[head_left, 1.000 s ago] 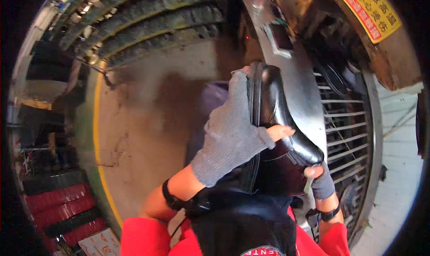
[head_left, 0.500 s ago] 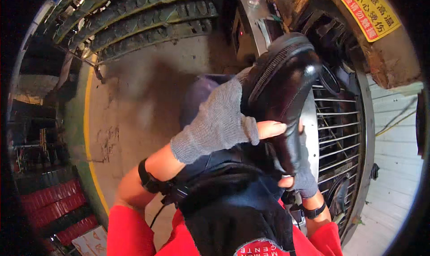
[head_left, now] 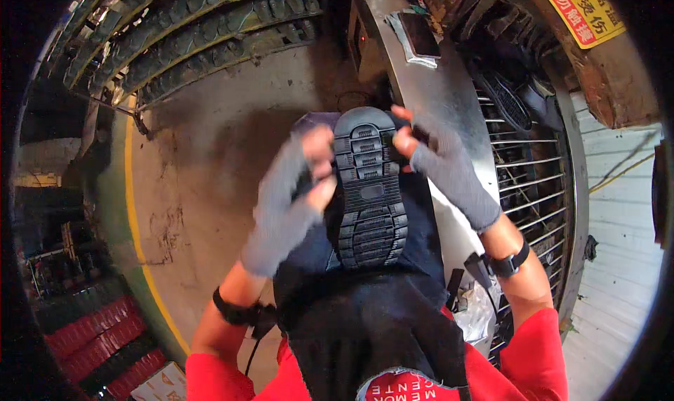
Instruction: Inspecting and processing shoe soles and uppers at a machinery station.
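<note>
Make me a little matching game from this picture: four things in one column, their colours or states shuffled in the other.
1. Centre shoe
2. Fingerless gloves
3. Shirt sleeves
4. Floor line

A. Red
B. Turned bottom up
C. Yellow
D. Grey

Right pairs: 1-B, 2-D, 3-A, 4-C

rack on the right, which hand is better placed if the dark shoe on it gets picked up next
Likely the right hand: it is on the rack's side of the upturned sole, nearer that shoe. The left hand is on the sole's other side, farther away.
</note>
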### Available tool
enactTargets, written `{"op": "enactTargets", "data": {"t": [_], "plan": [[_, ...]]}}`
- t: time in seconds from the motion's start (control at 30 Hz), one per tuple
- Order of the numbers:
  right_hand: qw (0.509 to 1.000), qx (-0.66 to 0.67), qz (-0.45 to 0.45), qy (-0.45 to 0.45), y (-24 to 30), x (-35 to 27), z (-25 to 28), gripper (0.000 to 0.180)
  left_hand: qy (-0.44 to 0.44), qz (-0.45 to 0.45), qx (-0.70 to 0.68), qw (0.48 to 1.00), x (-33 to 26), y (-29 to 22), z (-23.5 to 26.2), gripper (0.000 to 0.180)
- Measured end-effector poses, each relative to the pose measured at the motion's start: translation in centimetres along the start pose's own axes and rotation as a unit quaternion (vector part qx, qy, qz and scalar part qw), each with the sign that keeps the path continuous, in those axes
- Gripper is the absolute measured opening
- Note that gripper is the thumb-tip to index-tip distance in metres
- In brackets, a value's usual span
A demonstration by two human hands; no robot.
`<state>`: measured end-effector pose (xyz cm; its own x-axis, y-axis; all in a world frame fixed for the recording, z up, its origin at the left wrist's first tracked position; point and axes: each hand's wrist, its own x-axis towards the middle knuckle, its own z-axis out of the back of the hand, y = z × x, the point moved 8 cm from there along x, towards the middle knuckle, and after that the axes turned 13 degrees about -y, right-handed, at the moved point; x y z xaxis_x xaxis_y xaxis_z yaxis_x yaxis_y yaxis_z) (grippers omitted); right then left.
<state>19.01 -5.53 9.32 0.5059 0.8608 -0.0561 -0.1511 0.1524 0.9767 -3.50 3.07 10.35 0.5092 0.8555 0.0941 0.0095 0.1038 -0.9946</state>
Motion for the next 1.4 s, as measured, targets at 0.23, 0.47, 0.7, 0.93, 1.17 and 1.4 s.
{"op": "enactTargets", "data": {"t": [0.23, 0.47, 0.7, 0.93, 1.17, 1.4], "plan": [[0.995, -0.066, 0.064, 0.028, 0.5, 1.7, -1.5, 0.032, 0.076, -0.017, 0.133, 0.988, 4.5, 3.4, -3.5, 0.081], [0.982, -0.015, 0.048, 0.182, 6.0, -4.9, 0.2, 0.046, 0.153, -0.029, 0.217, 0.964, -2.8, -2.6, -3.1, 0.069], [0.965, 0.025, 0.076, 0.249, 2.6, -7.3, 0.5, 0.043, 0.187, -0.138, 0.163, 0.959, -3.7, -2.9, -3.4, 0.061], [0.962, 0.173, -0.209, -0.017, -2.1, -2.3, -0.7, 0.044, 0.014, 0.011, 0.164, 0.986, 2.6, 0.5, -4.4, 0.066], [0.974, 0.147, -0.173, -0.017, -3.2, 0.0, -1.0, 0.062, 0.038, 0.074, 0.151, 0.985, 5.3, 2.1, -4.4, 0.068], [0.976, 0.151, -0.155, 0.016, -3.9, 3.6, -2.1, 0.078, 0.064, 0.129, 0.032, 0.989, 7.6, 3.8, -3.8, 0.071]]}}
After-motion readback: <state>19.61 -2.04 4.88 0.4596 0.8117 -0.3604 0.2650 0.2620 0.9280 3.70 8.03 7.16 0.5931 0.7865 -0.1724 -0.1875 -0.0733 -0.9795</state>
